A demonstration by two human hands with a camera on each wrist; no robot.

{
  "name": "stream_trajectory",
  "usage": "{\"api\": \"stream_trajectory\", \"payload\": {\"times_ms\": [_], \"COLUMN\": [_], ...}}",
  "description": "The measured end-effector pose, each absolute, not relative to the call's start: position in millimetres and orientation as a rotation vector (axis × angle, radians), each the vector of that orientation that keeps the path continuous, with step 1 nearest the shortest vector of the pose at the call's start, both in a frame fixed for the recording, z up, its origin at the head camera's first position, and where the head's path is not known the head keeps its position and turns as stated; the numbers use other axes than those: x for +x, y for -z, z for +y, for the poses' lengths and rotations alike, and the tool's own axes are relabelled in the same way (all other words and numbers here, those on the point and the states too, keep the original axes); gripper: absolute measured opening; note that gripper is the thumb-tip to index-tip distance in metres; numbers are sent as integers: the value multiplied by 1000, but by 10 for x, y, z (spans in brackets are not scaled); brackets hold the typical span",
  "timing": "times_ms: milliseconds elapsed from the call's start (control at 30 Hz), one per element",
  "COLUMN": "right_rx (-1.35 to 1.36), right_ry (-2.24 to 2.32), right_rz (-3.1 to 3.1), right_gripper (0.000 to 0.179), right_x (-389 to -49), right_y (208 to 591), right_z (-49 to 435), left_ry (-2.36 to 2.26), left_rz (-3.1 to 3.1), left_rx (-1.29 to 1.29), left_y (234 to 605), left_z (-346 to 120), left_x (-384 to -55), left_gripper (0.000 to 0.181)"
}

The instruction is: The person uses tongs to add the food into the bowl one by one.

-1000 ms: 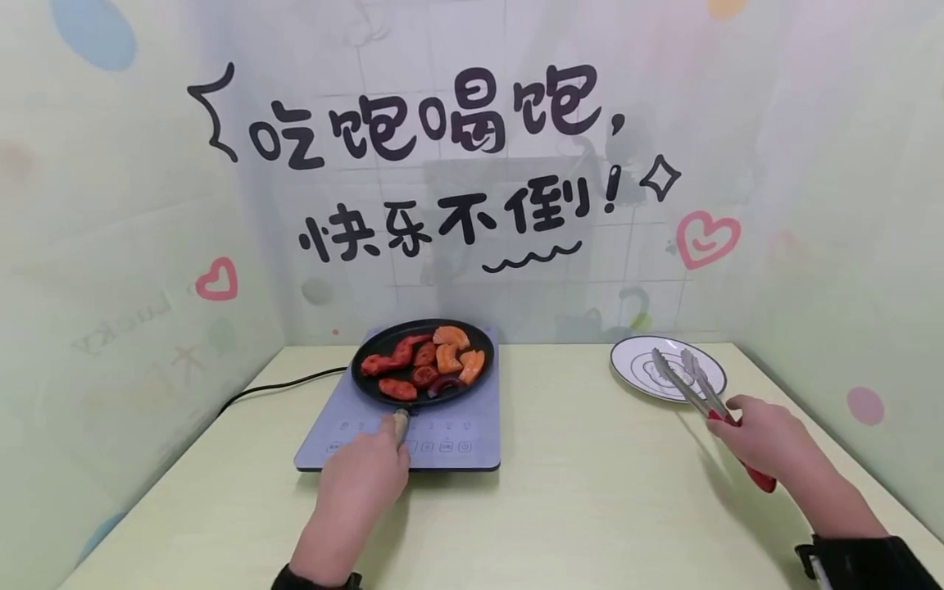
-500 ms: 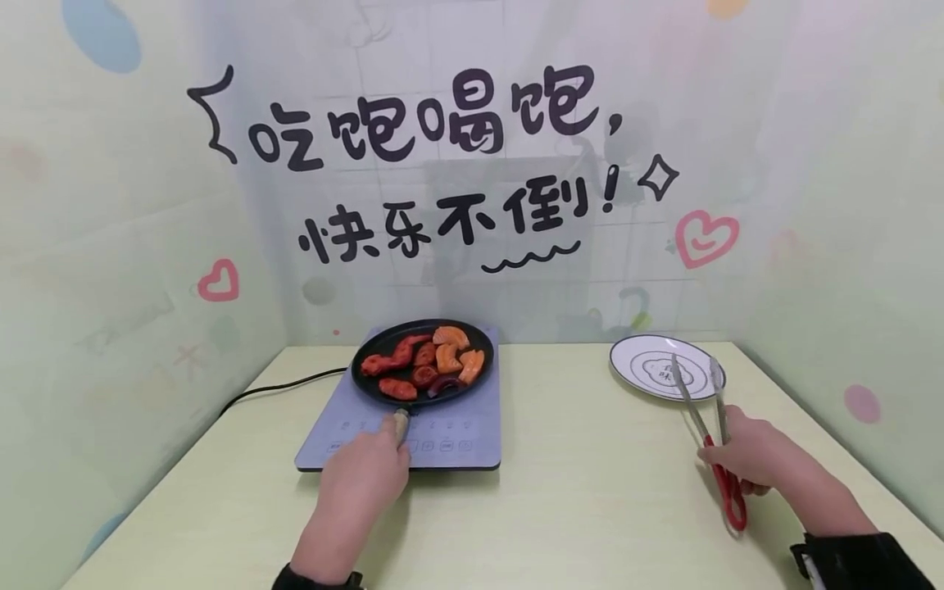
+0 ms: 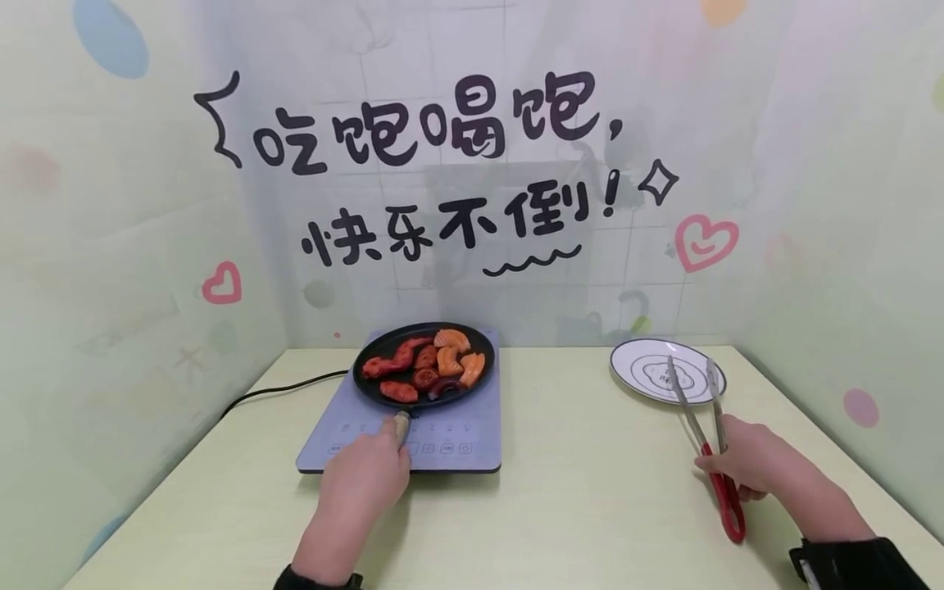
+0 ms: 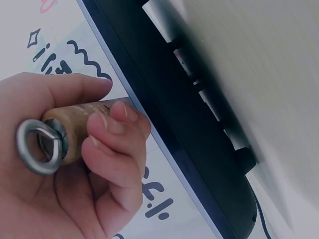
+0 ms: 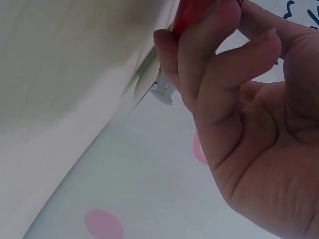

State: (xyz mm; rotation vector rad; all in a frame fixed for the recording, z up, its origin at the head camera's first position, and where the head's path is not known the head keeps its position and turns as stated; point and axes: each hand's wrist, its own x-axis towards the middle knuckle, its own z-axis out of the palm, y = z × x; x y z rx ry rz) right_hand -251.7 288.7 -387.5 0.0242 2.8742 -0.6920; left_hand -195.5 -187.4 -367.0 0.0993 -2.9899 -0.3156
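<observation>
My left hand (image 3: 365, 475) grips the wooden handle (image 4: 77, 119) of a black frying pan (image 3: 383, 346), its fingers curled round the wood. A metal ring (image 4: 21, 144) hangs at the handle's end. Several red sausage-like pieces (image 3: 398, 392) and orange slices (image 3: 472, 367) lie in the pan, which rests on a flat induction cooktop (image 3: 339, 418). At the right, my right hand (image 3: 755, 459) holds metal tongs with red handles (image 3: 717, 482) between thumb and fingers. The tongs' tips are spread apart, over the white plate (image 3: 630, 369) in the head view, with nothing between them.
A black cord (image 3: 283, 385) runs from the cooktop to the left edge of the pale table (image 3: 560, 508). Patterned walls close in the back and both sides, with large dark lettering (image 3: 472, 221) on the back wall.
The right hand has turned the tongs more upright, and their tips have spread wider apart, shifting slightly right. The left hand, pan and food stay in place.
</observation>
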Motion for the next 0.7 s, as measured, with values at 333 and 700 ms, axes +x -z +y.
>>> {"api": "stream_trajectory", "payload": {"times_ms": [333, 700], "right_rx": [14, -76], "right_ry": [670, 440], "right_rz": [2909, 3018], "right_gripper": [71, 88], "right_x": [-2456, -2508], "right_y": [3858, 3818], "right_z": [2897, 2891], "left_ry": [303, 323], "left_rz": [-2983, -2991], "left_rx": [98, 126], "left_y": [3661, 3673], "left_z": [-1865, -1867], "left_x": [-1947, -1937], "left_gripper": [59, 59]}}
